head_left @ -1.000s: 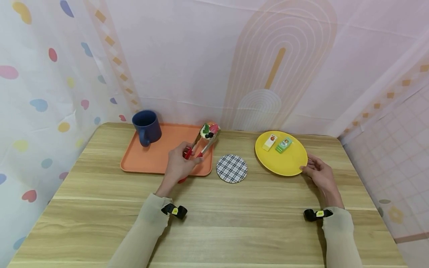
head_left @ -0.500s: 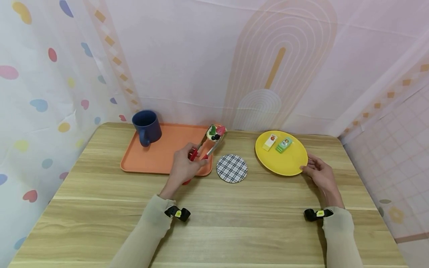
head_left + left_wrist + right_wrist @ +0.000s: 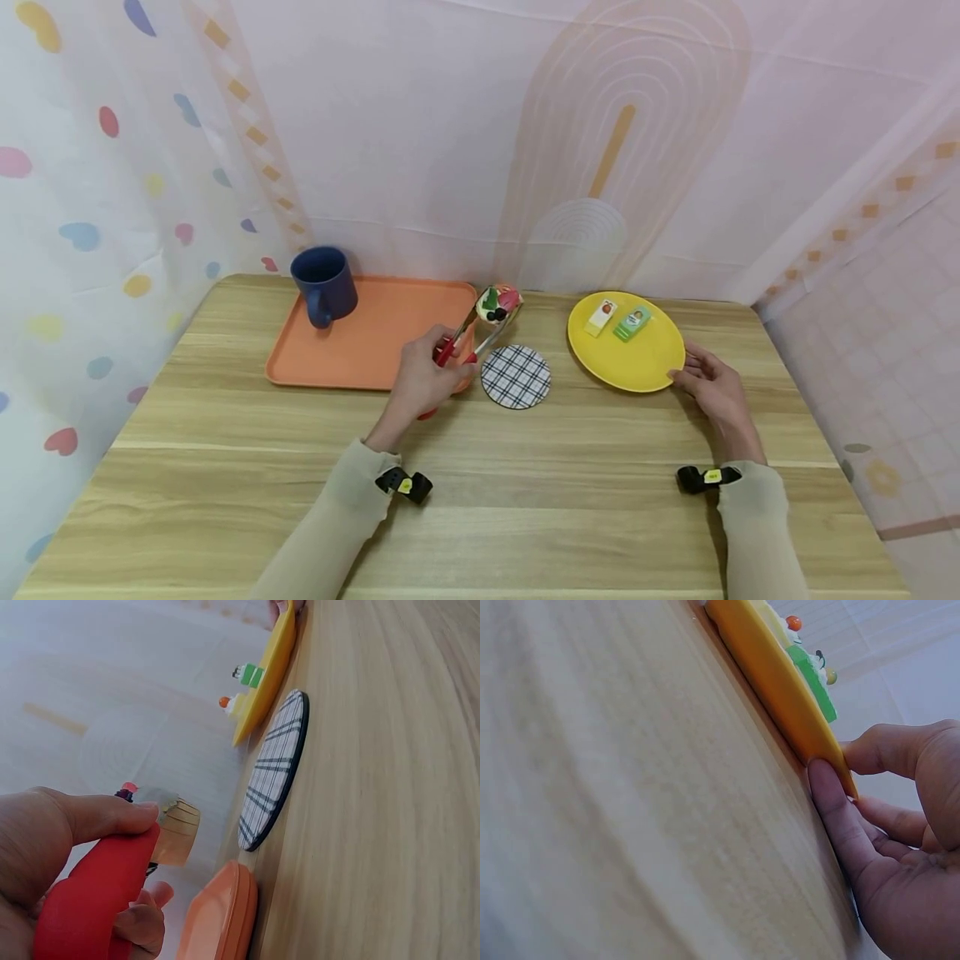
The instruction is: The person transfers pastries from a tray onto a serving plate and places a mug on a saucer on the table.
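My left hand [image 3: 422, 380] grips red-handled tongs [image 3: 492, 337], whose metal arms hold a toy cupcake [image 3: 497, 307] topped with cream, berries and a green leaf. In the left wrist view the thumb presses along the red handle [image 3: 97, 889], and the cupcake's tan cup [image 3: 181, 829] shows beyond it. The cupcake is raised, past the right end of the orange tray [image 3: 375, 325]. At the right, my right hand [image 3: 716, 392] pinches the near-right rim of a yellow plate [image 3: 637, 367]. On that plate lie a pale yellow cake slice [image 3: 601, 318] and a green one [image 3: 632, 324].
A round checked coaster [image 3: 516, 377] lies between tray and plate, just right of the tongs. The dark blue mug [image 3: 330, 287] stands on the tray's left part. Behind the wooden table [image 3: 525, 500] hangs a patterned cloth [image 3: 420, 142].
The left hand has moved right, carrying the tongs and cupcake from over the tray's right edge to beyond it. My right hand keeps its hold on the plate; the head view shifted slightly.
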`<state>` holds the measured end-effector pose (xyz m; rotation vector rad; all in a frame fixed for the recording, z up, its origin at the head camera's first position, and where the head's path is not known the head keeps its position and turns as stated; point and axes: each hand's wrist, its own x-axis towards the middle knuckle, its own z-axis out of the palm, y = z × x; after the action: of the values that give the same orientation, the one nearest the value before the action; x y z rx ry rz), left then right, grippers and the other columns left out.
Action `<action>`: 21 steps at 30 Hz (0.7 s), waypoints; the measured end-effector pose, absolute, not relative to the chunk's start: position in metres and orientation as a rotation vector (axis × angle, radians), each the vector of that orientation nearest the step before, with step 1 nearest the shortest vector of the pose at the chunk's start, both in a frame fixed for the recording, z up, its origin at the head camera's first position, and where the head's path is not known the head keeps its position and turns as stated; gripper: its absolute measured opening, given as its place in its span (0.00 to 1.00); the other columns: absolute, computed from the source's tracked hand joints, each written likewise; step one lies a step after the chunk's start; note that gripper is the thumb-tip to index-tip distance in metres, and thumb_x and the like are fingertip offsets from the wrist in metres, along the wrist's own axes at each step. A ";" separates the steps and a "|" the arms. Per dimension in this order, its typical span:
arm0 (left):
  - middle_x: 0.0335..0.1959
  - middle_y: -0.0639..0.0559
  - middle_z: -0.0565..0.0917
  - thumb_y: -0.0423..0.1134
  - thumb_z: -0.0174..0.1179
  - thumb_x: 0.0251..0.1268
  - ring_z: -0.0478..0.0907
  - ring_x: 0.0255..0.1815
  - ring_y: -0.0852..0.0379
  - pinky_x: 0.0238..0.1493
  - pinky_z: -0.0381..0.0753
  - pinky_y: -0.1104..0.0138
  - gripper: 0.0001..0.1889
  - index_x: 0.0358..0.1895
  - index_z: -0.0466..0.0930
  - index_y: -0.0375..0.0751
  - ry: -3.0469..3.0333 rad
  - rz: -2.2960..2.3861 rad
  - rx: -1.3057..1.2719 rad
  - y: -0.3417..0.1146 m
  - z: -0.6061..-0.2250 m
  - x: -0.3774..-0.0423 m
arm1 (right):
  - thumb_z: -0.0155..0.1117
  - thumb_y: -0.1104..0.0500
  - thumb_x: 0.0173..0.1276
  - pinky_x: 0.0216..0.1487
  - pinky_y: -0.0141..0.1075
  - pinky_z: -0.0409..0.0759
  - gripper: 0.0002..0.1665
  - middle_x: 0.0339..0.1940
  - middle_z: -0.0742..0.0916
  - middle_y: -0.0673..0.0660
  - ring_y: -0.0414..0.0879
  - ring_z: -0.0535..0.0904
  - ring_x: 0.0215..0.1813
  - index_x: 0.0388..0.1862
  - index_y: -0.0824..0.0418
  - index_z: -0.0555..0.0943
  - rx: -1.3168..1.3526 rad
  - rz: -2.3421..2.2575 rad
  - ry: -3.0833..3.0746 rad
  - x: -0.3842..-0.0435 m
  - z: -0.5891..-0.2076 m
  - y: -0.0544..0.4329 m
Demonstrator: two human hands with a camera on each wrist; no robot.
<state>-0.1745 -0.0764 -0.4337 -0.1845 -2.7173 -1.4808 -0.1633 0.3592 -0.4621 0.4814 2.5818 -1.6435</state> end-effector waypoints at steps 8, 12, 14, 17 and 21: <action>0.39 0.38 0.86 0.38 0.76 0.55 0.78 0.37 0.47 0.32 0.72 0.65 0.21 0.51 0.81 0.38 -2.678 -1.509 -0.267 -0.069 -0.431 -0.174 | 0.68 0.57 0.73 0.48 0.18 0.78 0.42 0.62 0.78 0.53 0.25 0.77 0.48 0.81 0.59 0.62 0.481 -1.635 2.577 -0.163 -0.463 0.357; 0.37 0.39 0.86 0.38 0.77 0.55 0.75 0.33 0.52 0.31 0.71 0.66 0.22 0.52 0.80 0.38 -2.685 -1.506 -0.303 -0.061 -0.428 -0.175 | 0.68 0.56 0.73 0.48 0.18 0.78 0.42 0.63 0.78 0.55 0.25 0.76 0.49 0.81 0.59 0.62 0.465 -1.634 2.583 -0.166 -0.462 0.357; 0.38 0.40 0.86 0.38 0.77 0.55 0.74 0.33 0.53 0.32 0.71 0.66 0.23 0.53 0.80 0.38 -2.697 -1.501 -0.308 -0.057 -0.427 -0.176 | 0.68 0.57 0.73 0.48 0.18 0.78 0.42 0.61 0.78 0.53 0.25 0.77 0.48 0.81 0.59 0.62 0.459 -1.639 2.584 -0.166 -0.462 0.358; 0.39 0.41 0.85 0.39 0.77 0.55 0.74 0.34 0.54 0.32 0.70 0.66 0.24 0.55 0.80 0.39 -2.720 -1.498 -0.308 -0.051 -0.425 -0.177 | 0.67 0.58 0.73 0.48 0.18 0.78 0.42 0.58 0.79 0.50 0.24 0.77 0.48 0.81 0.60 0.62 0.457 -1.654 2.582 -0.167 -0.463 0.358; 0.41 0.41 0.85 0.41 0.77 0.55 0.74 0.35 0.53 0.32 0.70 0.65 0.23 0.54 0.81 0.41 -2.733 -1.513 -0.326 -0.042 -0.422 -0.178 | 0.67 0.58 0.72 0.48 0.18 0.78 0.42 0.56 0.79 0.48 0.25 0.77 0.48 0.81 0.61 0.62 0.461 -1.660 2.586 -0.166 -0.462 0.358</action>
<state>-0.1783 -0.0424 -0.4222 -0.3256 -2.7326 -1.5134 -0.1656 0.3576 -0.4619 0.4608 2.5864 -1.6595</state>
